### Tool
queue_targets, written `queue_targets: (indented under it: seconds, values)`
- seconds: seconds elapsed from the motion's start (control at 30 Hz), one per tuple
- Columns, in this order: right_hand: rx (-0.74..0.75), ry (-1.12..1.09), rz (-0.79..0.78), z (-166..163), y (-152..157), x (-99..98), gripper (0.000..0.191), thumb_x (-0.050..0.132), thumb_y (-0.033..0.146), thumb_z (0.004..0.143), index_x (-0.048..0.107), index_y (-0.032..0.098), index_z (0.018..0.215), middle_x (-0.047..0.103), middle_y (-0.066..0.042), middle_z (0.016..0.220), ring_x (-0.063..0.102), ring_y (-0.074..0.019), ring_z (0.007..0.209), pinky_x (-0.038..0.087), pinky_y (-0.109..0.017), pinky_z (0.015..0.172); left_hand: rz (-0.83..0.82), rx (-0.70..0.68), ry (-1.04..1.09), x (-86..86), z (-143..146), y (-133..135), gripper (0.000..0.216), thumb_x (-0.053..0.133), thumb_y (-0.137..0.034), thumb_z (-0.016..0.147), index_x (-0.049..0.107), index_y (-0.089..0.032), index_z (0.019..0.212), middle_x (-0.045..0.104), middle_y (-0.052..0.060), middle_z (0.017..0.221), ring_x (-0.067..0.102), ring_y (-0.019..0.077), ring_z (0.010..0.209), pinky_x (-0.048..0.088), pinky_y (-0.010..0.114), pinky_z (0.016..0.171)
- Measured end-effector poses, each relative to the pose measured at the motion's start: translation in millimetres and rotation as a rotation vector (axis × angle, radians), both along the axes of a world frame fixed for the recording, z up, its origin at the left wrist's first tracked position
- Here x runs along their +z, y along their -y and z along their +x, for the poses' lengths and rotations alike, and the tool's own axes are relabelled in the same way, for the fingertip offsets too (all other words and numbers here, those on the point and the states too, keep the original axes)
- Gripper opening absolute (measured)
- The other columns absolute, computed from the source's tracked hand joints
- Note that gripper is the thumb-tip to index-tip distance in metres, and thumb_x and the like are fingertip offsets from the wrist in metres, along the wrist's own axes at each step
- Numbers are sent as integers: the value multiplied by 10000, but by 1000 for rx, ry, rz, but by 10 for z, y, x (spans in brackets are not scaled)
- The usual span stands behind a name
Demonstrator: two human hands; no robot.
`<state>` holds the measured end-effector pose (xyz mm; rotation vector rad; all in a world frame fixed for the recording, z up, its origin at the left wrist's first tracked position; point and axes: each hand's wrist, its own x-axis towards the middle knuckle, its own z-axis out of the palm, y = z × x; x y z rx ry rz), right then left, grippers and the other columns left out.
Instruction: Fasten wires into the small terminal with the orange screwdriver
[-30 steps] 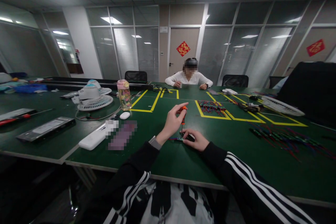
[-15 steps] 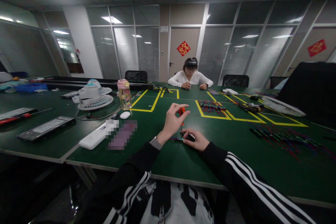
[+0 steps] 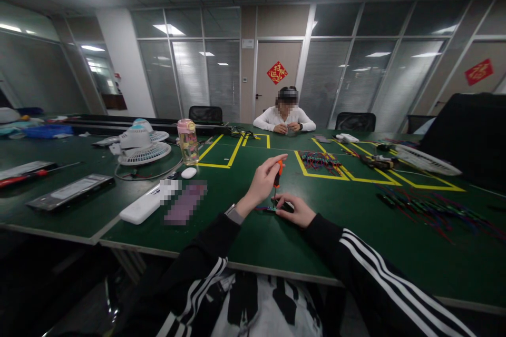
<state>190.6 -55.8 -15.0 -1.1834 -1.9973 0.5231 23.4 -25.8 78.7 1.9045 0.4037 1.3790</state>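
An orange and black screwdriver [image 3: 278, 178] stands nearly upright, its shaft pointing down at a small green circuit board [image 3: 270, 209] on the table. My left hand [image 3: 262, 183] grips its handle from the left, thumb and fingers against it. Low on the table, my right hand [image 3: 299, 212] pinches a dark piece beside the shaft, at the board's right end; the fingers partly hide it. Thin wires run out from the board's left side.
Wired boards [image 3: 321, 162] lie in a yellow-taped box, with more loose wired boards [image 3: 438, 210] at right. A white power strip-like case [image 3: 146, 205], a bottle [image 3: 187, 142] and a fan [image 3: 142, 147] stand left. A person [image 3: 285, 113] sits opposite.
My left hand's fingers have closed around the screwdriver handle from a wider spread. The screwdriver leans slightly further right. My right hand stays put. The person opposite has brought their hands together.
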Motion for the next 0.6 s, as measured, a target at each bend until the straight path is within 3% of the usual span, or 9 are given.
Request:
queue_targets:
  seconds: [0.07, 0.17, 0.23, 0.37, 0.43, 0.5, 0.6]
  values:
    - [0, 6, -1, -3, 2, 3, 91, 680, 270, 741, 632, 194, 754, 697, -135, 1127, 636, -293, 1111, 424, -517, 1009, -29, -36, 12, -9, 13, -6, 326, 468, -242, 936, 604, -183, 1227, 668, 80, 1092, 651, 159, 934, 503, 276, 834]
    - [-3, 8, -5, -8, 7, 6, 83, 673, 261, 741, 627, 193, 753, 694, -136, 1134, 631, -290, 1119, 408, -525, 1022, 115, 180, 0, -11, -4, 6, 257, 621, -277, 859, 679, -188, 1092, 652, 53, 962, 619, 157, 866, 497, 278, 820]
    - [-5, 4, -5, -9, 9, 6, 84, 676, 261, 740, 627, 193, 754, 695, -133, 1135, 628, -291, 1125, 404, -523, 1026, 232, 291, -29, -6, -33, 23, 225, 612, -302, 869, 702, -200, 1049, 621, 51, 952, 596, 160, 883, 483, 282, 841]
    - [-4, 7, 5, -2, 4, -4, 86, 685, 258, 737, 634, 191, 755, 696, -129, 1128, 633, -284, 1116, 414, -506, 1020, 235, 152, -51, -7, -46, 21, 326, 412, -223, 964, 628, -210, 1208, 633, 68, 1119, 595, 165, 1042, 449, 298, 948]
    - [0, 9, 11, 3, -3, -13, 88, 685, 257, 737, 633, 188, 752, 694, -136, 1128, 638, -281, 1102, 434, -493, 1000, 145, 68, -21, -17, -25, 1, 340, 434, -199, 951, 592, -199, 1252, 657, 65, 1108, 628, 152, 979, 474, 287, 910]
    - [6, 7, 14, 7, -11, -22, 89, 686, 257, 737, 631, 187, 750, 694, -138, 1127, 644, -278, 1089, 444, -488, 987, 111, 89, 6, -26, -5, -16, 309, 532, -207, 905, 627, -193, 1199, 666, 56, 1040, 633, 147, 910, 494, 266, 837]
    - [12, -3, 8, 11, -20, -33, 95, 696, 259, 732, 630, 193, 752, 697, -126, 1131, 640, -278, 1102, 436, -494, 997, 141, 228, 18, -27, -2, -24, 241, 666, -246, 820, 700, -199, 1054, 629, 39, 957, 604, 146, 865, 486, 253, 795]
